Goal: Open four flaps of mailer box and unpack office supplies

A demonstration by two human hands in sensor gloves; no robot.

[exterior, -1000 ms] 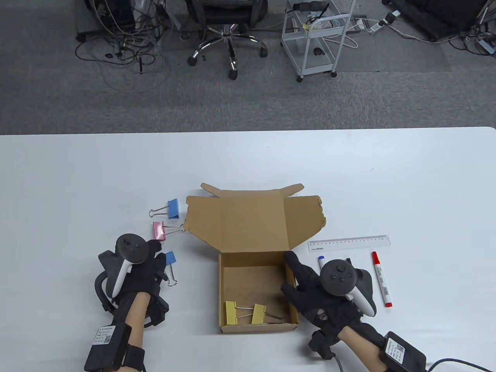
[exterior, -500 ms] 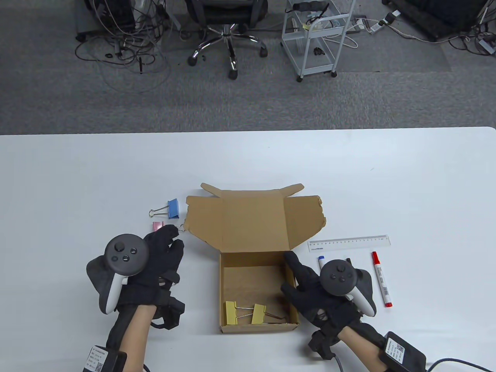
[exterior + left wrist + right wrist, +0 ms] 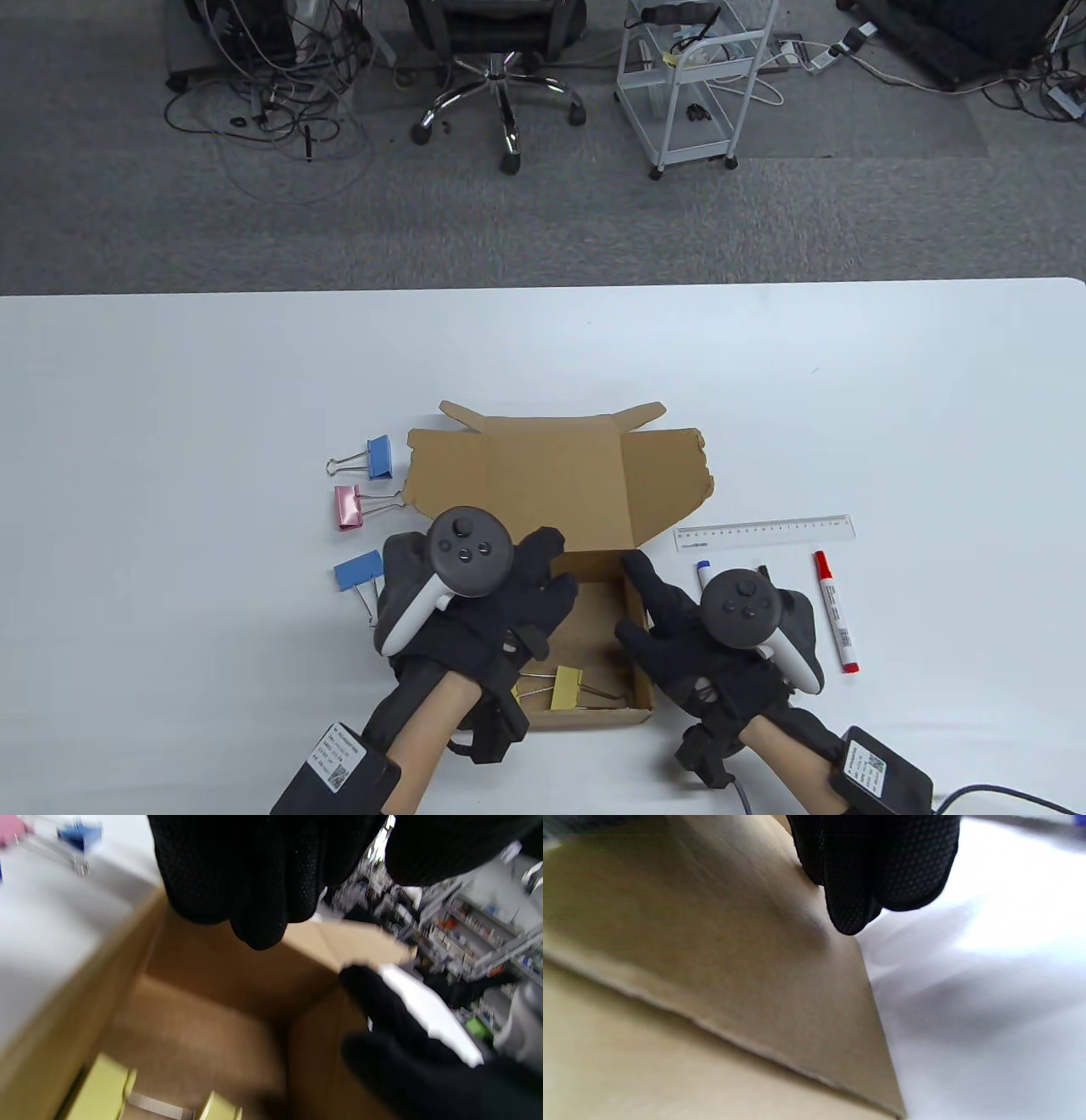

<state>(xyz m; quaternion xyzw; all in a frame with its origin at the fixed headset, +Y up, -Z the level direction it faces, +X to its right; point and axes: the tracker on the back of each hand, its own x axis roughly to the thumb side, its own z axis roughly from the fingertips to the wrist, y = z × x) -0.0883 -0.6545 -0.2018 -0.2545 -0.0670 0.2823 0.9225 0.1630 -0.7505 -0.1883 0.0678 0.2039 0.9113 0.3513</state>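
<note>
The brown mailer box (image 3: 501,586) stands open, its lid and flaps (image 3: 551,480) spread flat behind it. My left hand (image 3: 556,564) hovers over the box's left half with fingers spread and holds nothing. A yellow binder clip (image 3: 566,688) lies inside near the front wall; a second one (image 3: 102,1090) shows in the left wrist view. My right hand (image 3: 632,598) holds the box's right wall, thumb inside, fingers (image 3: 857,899) against the outer side.
Two blue binder clips (image 3: 379,457) (image 3: 358,570) and a pink one (image 3: 348,507) lie left of the box. A clear ruler (image 3: 764,532), a red marker (image 3: 836,624) and a blue-capped marker (image 3: 704,570) lie right of it.
My left hand has let go of a blue clip left of the box and moved right, over the open box. My right hand and the box have not moved.
</note>
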